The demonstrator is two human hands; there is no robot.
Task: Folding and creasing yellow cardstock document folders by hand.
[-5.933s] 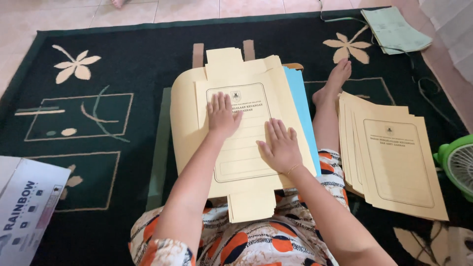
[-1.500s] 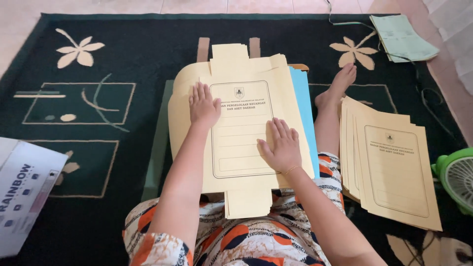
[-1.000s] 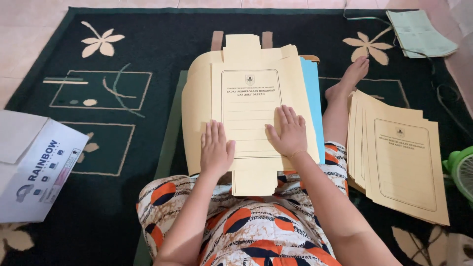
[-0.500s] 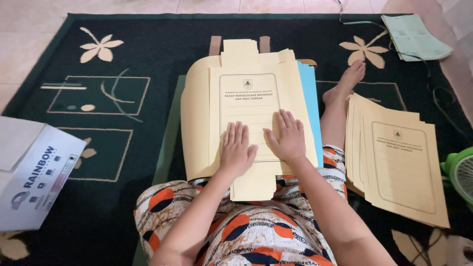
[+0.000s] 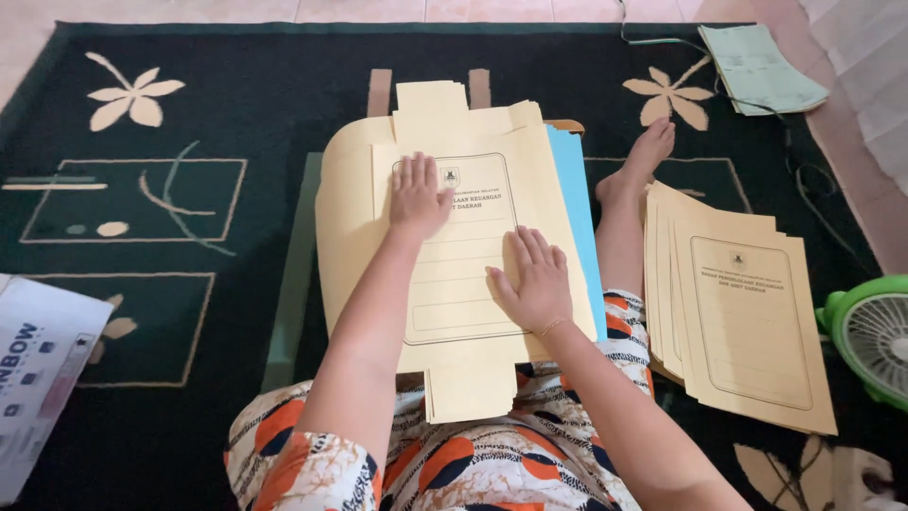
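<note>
1. Folder [image 5: 454, 274] paper, pale yellow with flaps sticking out at top and bottom, is lying over the person's lap and the dark green rug [image 5: 236, 104].
2. Left hand [image 5: 418, 197] is pressing flat near its top, fingers spread apart.
3. Right hand [image 5: 532, 280] is lying flat lower down, fingers spread too.
4. More yellow folders [image 5: 742, 322] are sitting in a pile just beside the right leg.

2 hands flat, palms down: L hand [image 5: 419, 197] ahead, R hand [image 5: 532, 281] nearer.
</note>
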